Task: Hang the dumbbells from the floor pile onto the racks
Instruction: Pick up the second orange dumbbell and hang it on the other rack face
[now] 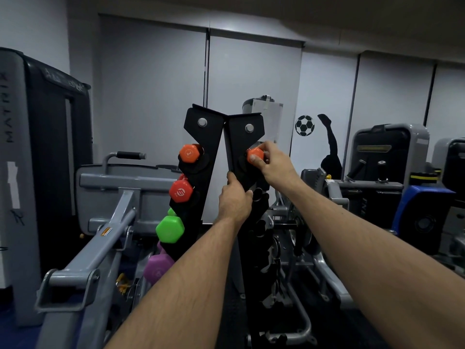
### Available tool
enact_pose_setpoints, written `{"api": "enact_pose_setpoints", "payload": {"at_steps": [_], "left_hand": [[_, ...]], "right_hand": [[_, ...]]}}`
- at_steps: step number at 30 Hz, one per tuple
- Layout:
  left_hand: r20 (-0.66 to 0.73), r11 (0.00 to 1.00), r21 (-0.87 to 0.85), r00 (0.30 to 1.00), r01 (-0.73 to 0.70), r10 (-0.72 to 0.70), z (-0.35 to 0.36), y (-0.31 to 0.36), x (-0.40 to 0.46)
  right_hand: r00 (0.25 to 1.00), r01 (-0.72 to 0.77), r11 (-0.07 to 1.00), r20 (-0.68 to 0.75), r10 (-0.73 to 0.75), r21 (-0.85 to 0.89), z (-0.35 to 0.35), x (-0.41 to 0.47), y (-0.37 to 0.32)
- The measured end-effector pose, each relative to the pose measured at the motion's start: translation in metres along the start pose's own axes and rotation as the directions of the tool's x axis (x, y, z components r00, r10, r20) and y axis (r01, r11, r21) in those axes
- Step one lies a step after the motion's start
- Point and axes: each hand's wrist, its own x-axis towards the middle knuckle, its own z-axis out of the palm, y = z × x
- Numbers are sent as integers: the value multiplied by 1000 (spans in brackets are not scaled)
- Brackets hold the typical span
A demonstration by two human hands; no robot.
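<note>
From where I sit, the biggest thing that matters is the black rack (242,147), two tall notched panels meeting in a V at the top, standing among grey gym machines (108,197); its left panel already carries a column of dumbbells, an orange one (189,153) at the top notch, a red one (180,191) below it, then a green one (169,229) and a purple one (157,269) toward the floor; the right panel's lower notches look bare, though they are dark and hard to read.

My left hand (235,200) grips the inner edge of the right panel, fingers curled round it, steadying the rack; my right hand (273,161) is the one on the work, fingers (255,159) and thumb pinching the orange dumbbell (254,154) by its near head, right at the top notch of the right panel.

That dumbbell's long axis runs away from me, through the panel; only the near hexagonal head faces me, the handle and far head hidden behind hand and plate; I judge it almost seated, needing a short settle down into the notch before I let go; whether the handle is fully home I cannot tell.
</note>
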Motion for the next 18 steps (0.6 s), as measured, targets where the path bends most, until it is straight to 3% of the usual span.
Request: {"api": "enact_pose_setpoints", "payload": {"at_steps": [18], "left_hand": [[-10, 998, 53, 1000, -21, 21, 0, -3, 0]], "right_hand": [[999, 34, 999, -26, -34, 0, 9, -10, 13]]}}
